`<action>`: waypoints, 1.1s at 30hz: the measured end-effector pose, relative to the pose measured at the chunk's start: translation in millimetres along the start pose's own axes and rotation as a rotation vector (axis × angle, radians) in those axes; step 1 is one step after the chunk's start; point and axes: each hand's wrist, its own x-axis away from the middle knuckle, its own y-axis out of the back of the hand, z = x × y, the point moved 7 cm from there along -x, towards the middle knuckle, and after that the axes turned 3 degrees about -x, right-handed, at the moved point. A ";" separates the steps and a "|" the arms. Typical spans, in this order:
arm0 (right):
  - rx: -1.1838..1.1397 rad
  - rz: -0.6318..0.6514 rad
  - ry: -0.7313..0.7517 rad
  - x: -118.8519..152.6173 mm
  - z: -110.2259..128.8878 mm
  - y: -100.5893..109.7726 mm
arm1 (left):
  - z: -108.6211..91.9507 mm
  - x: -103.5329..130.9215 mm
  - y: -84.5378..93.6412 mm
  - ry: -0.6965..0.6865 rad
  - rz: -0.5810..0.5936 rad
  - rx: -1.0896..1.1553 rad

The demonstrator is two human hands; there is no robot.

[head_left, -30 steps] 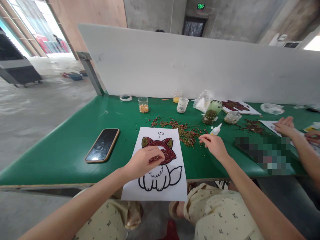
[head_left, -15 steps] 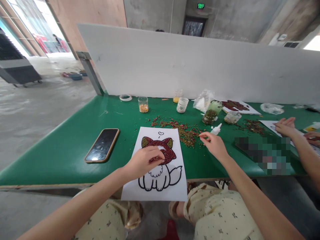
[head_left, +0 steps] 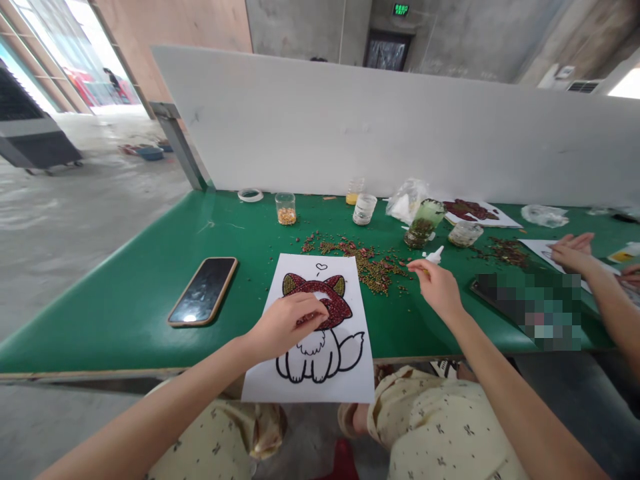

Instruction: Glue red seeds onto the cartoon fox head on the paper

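A white sheet of paper lies at the front edge of the green table, printed with a seated fox-like animal. Red beans cover its head and green ones fill the inner ears; the body and tail are plain outline. My left hand is over the head, fingers bent together in a pinch that hides part of the face; I cannot make out what they hold. To the right, my right hand is pinched at the edge of the loose beans, its contents too small to name.
A phone lies left of the paper. Behind stand a cup of corn kernels, a white cup and a tipped green jar. A glue bottle is beyond my right hand. Another person's hand is at far right.
My right hand has moved slightly right, away from the loose beans, with its fingers still pinched. My left hand and the paper have hardly moved.
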 end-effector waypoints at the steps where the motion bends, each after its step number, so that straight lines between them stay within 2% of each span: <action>1: 0.015 -0.004 -0.001 0.0 0.1 0.8 | 0.0 0.0 0.0 0.000 0.000 0.001; 9: -0.075 0.014 -0.010 -0.6 -3.7 -2.4 | 0.3 0.4 0.3 -0.003 0.005 -0.008; 14: -0.177 -0.061 -0.026 -0.9 -8.0 -2.2 | 2.4 1.2 -1.4 0.002 0.018 0.001; 20: -0.192 0.014 -0.020 1.2 0.0 -4.6 | 3.9 1.4 -2.2 0.013 0.028 0.002; 24: -0.208 -0.038 -0.019 -0.1 -4.6 -2.9 | 2.2 1.2 0.2 0.009 0.018 0.000; 29: 0.021 -0.054 0.078 -0.2 -8.5 -5.4 | 1.8 1.4 0.6 0.007 0.018 -0.004; 33: 0.229 0.030 0.009 1.5 -13.0 -9.6 | 1.9 1.1 -0.7 0.000 0.023 -0.010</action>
